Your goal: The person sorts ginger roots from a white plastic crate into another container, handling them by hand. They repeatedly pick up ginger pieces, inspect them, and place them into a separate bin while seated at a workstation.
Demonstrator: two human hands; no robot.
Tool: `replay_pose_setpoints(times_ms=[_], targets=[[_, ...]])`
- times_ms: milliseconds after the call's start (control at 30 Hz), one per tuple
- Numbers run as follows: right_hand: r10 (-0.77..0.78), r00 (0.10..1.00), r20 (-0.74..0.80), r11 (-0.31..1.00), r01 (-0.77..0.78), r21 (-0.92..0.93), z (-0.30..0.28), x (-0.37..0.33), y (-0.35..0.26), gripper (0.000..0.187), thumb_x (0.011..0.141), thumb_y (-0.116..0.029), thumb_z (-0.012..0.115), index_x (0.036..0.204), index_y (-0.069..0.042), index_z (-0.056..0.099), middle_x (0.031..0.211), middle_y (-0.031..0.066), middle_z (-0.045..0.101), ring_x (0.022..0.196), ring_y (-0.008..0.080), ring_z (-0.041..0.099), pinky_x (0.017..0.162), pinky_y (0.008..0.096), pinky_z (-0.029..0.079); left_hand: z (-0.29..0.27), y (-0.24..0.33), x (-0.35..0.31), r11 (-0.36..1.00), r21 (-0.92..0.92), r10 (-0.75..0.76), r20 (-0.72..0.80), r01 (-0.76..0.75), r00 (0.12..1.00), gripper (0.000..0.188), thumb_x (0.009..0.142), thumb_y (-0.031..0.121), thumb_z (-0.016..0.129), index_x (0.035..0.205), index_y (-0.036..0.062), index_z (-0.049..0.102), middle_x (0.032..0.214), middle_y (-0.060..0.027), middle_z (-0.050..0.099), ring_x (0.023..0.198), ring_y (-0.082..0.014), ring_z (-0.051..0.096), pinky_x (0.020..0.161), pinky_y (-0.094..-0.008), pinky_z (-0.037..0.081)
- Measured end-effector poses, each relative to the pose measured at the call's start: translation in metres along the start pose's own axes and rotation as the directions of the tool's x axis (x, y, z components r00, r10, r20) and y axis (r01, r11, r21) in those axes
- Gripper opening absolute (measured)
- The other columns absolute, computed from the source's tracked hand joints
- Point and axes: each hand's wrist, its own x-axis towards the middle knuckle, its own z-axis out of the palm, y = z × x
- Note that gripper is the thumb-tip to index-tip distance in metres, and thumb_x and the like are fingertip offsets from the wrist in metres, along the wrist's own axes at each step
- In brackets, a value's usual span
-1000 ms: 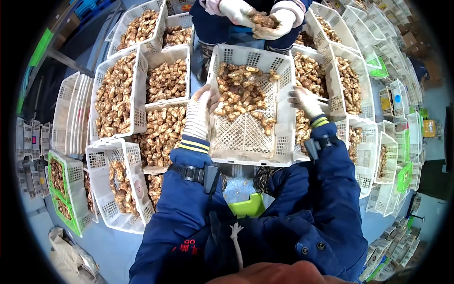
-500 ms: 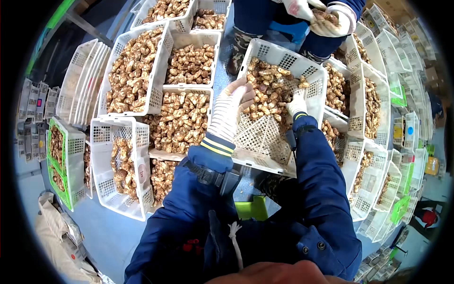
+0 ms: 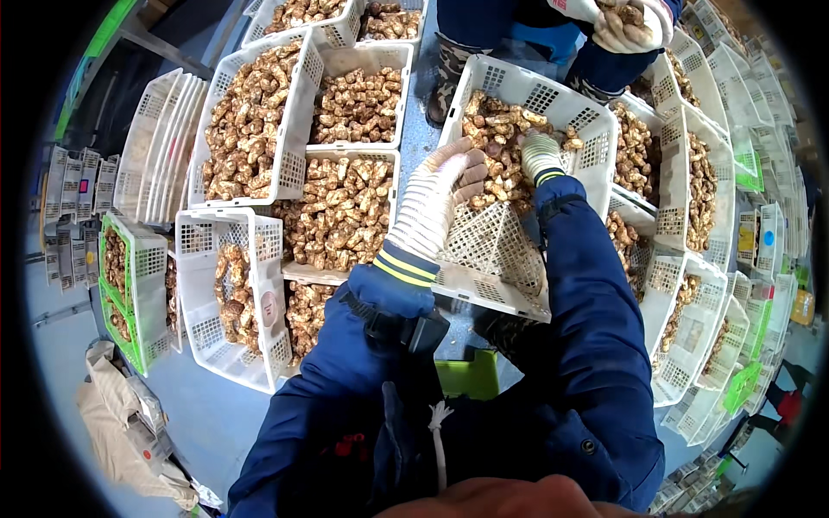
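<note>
Nearest, our gloved left hand (image 3: 436, 203) rests open on the white slatted crate (image 3: 501, 250), holding nothing. Just beyond, our right hand (image 3: 541, 155) digs into the mushrooms (image 3: 496, 138); whether those fingers grip any, we cannot tell.

Left hand (image 3: 436, 194), gloved in white knit, resting over the near-left rim of a tilted white plastic crate (image 3: 505, 259). Right hand (image 3: 541, 155), also gloved, down among the brown mushrooms (image 3: 496, 129) heaped at the crate's far end. At nine o'clock, more white crates (image 3: 250, 129) filled likewise. At twelve to one o'clock, a co-worker's gloved hands (image 3: 626, 26) cupping mushrooms.
</note>
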Motion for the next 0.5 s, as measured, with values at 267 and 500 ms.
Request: replay_pose_setpoints(times_ms=[267, 500], targets=[[0.064, 0.989, -0.131, 0.998, -0.067, -0.016, 0.023, -0.021, 0.089, 0.055, 0.093, -0.038, 0.057, 0.135, -0.002, 0.05, 0.136, 0.0222, 0.054, 0.136, 0.0338, 0.042, 0.113, 0.0381, 0.034, 0.002, -0.003, 0.004, 1.0, 0.008, -0.01, -0.011, 0.01, 1.0, 0.038, 0.097, 0.019, 0.057, 0.129, -0.0015, 0.054, 0.117, -0.0162, 0.063, 0.104, -0.0249, 0.063, 0.093, -0.0371, 0.052], [-0.285, 0.951, -0.117, 0.947, 0.26, -0.19, 0.036, -0.04, 0.073, 0.045, 0.095, -0.026, 0.054, 0.136, -0.007, 0.05, 0.127, 0.0154, 0.062, 0.12, 0.0313, 0.055, 0.1, 0.0338, 0.043, -0.007, -0.002, 0.005, 1.0, 0.027, 0.01, -0.064, -0.008, 0.998, 0.035, 0.098, 0.017, 0.055, 0.129, 0.0009, 0.054, 0.117, -0.0155, 0.064, 0.101, -0.0234, 0.064, 0.09, -0.0366, 0.053]])
